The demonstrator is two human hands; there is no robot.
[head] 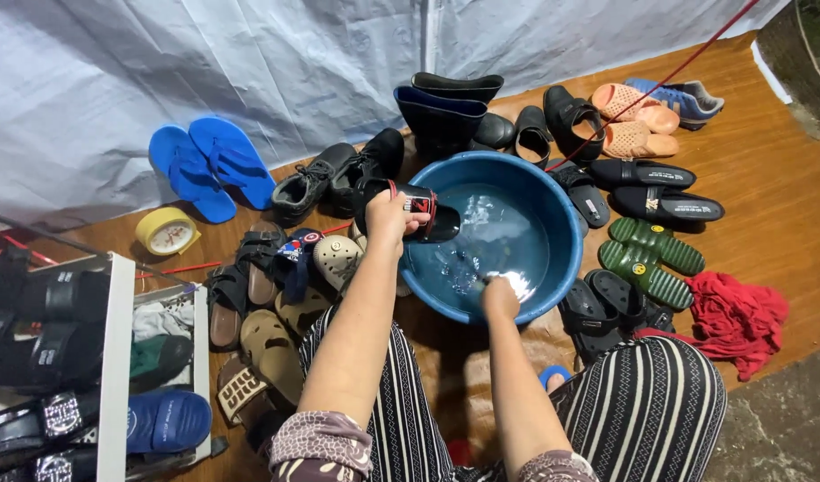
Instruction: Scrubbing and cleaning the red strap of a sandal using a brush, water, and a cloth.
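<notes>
A blue round basin (566, 223) with water stands on the wooden floor in front of my knees. My left hand (387, 214) grips a black slide sandal (428, 214) with a red-marked strap, held over the basin's left rim. My right hand (499, 296) is closed at the basin's near rim, its fingers down at the water around something small that I cannot make out. Striped trousers cover my knees on both sides.
Shoes ring the basin: blue flip-flops (209, 165), black lace shoes (325, 174), dark boots (445, 112), green slides (651, 254), black slides (660, 192), brown sandals (271, 344). A red cloth (736, 317) lies right. A yellow tape roll (167, 230) and a white rack (115, 375) sit left.
</notes>
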